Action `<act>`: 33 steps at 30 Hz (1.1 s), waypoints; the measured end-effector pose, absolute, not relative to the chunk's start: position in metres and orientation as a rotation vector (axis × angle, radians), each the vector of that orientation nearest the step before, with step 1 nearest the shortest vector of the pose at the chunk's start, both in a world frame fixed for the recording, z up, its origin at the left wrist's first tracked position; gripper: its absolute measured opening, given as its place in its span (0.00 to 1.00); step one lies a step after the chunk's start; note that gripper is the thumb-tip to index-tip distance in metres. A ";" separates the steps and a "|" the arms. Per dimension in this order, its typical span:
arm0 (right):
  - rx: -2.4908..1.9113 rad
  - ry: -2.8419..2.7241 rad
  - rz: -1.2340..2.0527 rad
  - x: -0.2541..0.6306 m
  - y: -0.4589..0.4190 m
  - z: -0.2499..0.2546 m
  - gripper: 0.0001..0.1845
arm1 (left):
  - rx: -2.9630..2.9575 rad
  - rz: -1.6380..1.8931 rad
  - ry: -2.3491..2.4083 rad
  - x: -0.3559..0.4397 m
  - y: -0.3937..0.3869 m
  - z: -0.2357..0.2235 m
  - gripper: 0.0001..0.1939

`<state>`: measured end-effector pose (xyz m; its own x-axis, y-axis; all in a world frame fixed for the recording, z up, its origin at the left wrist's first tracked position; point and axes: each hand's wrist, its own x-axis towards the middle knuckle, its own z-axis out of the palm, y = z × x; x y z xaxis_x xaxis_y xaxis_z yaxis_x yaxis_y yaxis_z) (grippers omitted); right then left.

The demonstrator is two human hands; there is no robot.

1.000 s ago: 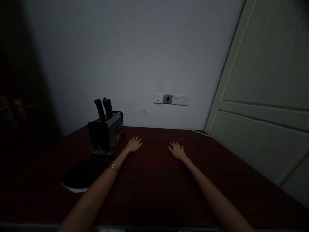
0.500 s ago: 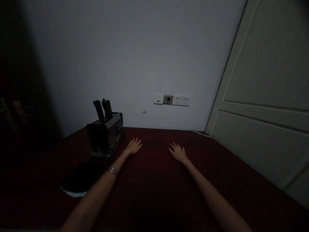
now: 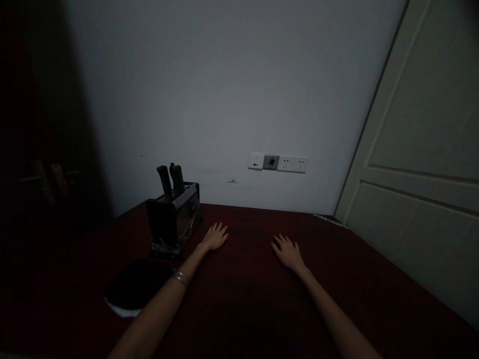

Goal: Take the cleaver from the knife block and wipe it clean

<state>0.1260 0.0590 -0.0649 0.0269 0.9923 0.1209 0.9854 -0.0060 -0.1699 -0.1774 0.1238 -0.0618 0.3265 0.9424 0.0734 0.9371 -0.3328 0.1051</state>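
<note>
My left hand (image 3: pixel 216 237) lies flat on the dark red table (image 3: pixel 245 294), palm down with its fingers spread, and holds nothing. To its right, my right hand (image 3: pixel 287 252) rests palm down on the same tabletop, also with its fingers apart. Just left of my left hand stands a dark, boxy knife block (image 3: pixel 163 223) with a shiny side. Black handles (image 3: pixel 164 179) stick up from its top; whatever is below them is hidden inside. A flat, round black thing (image 3: pixel 137 283) with a pale edge lies beside my left forearm, which partly covers it.
Behind the table rises a pale wall (image 3: pixel 232 99) with a row of switches and sockets (image 3: pixel 279 162). A light panelled door (image 3: pixel 419 149) borders the right side. At the dark left, a door handle (image 3: pixel 45 182) shows faintly. A thin strip (image 3: pixel 329 221) lies at the back right edge.
The whole view has shifted, so everything appears a little lower and further right. Both hands keep their places on the table, fingers still spread.
</note>
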 end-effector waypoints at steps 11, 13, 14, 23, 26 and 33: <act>-2.090 -2.063 0.001 0.129 0.064 -0.072 0.31 | 2.508 0.264 1.765 -0.179 0.113 -0.057 0.30; -2.087 -2.063 -0.007 0.129 0.063 -0.073 0.31 | 2.502 0.307 1.773 -0.178 0.107 -0.053 0.28; -2.086 -2.063 -0.013 0.129 0.063 -0.073 0.31 | 2.507 0.336 1.778 -0.177 0.105 -0.050 0.27; -2.098 -2.075 -0.060 0.128 0.064 -0.076 0.32 | 2.565 0.665 1.481 -0.140 0.062 0.040 0.18; -2.104 -2.090 -0.073 0.130 0.067 -0.079 0.32 | 2.606 1.002 1.219 -0.133 0.025 0.089 0.17; -2.080 -2.100 -0.071 0.136 0.076 -0.090 0.33 | 2.836 1.702 1.097 -0.201 -0.034 0.170 0.16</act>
